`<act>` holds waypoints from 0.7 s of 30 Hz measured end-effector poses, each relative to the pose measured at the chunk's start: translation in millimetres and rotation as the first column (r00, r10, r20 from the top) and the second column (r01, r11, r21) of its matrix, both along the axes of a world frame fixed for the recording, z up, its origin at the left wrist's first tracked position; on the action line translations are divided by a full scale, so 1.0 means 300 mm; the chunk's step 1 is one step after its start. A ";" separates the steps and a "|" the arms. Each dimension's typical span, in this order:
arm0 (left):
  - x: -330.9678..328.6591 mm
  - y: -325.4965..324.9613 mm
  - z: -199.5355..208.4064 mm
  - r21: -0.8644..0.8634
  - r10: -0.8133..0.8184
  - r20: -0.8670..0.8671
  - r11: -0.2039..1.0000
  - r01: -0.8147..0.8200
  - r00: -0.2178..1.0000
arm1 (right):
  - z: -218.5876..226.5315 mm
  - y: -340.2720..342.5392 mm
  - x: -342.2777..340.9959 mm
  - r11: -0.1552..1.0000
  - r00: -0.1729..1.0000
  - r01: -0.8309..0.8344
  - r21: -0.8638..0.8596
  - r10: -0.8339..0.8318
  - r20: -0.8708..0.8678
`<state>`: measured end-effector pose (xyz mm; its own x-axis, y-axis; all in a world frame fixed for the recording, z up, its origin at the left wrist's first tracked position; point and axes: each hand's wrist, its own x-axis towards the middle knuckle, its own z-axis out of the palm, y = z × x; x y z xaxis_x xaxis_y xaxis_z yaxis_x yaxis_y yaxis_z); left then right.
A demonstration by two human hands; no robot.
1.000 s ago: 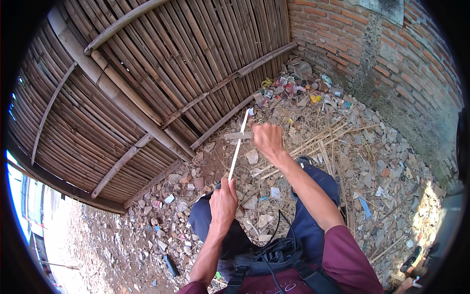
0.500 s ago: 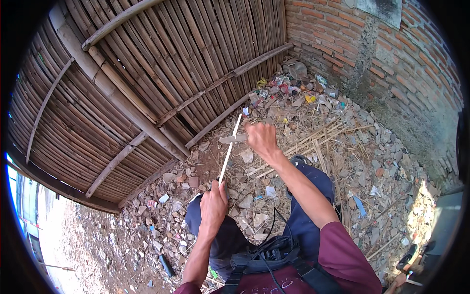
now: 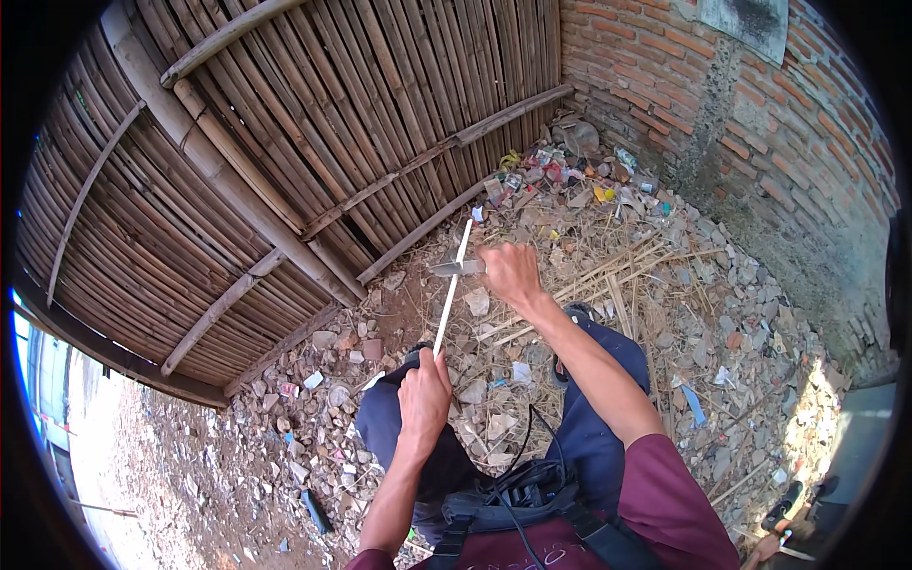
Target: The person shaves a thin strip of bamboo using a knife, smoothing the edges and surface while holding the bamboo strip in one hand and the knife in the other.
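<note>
Above the stony ground (image 3: pixel 397 306), your closed left hand (image 3: pixel 425 391) grips the lower end of a thin, straight, pale strip (image 3: pixel 448 309); your closed right hand (image 3: pixel 511 274) has kept a grey metal knife (image 3: pixel 472 268) across it, apparently working the same stretch.

The left hand (image 3: pixel 425 394) grips a thin pale strip (image 3: pixel 449 304) low down; the right hand (image 3: pixel 510 274) holds a knife (image 3: pixel 444 270) across the strip's upper part. Rubble-strewn ground (image 3: pixel 256 475) lies below, beside a bamboo wall (image 3: pixel 380 104).

Both hands (image 3: pixel 425 394) (image 3: pixel 511 274) clenched, forearms (image 3: pixel 597 369) extended
</note>
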<state>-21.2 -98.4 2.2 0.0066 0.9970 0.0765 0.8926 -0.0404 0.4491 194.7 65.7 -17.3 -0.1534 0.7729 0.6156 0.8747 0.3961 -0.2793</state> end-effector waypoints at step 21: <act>0.029 0.081 -0.054 0.141 -0.073 -0.067 0.987 0.082 0.995 | -0.093 0.096 0.065 0.977 0.976 0.204 0.068 -0.208 0.066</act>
<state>-12.6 -73.9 -14.0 0.0925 0.9721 0.2157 0.9099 -0.1706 0.3782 214.3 94.6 -45.2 -0.0406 0.7541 0.6555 0.9563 0.2194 -0.1932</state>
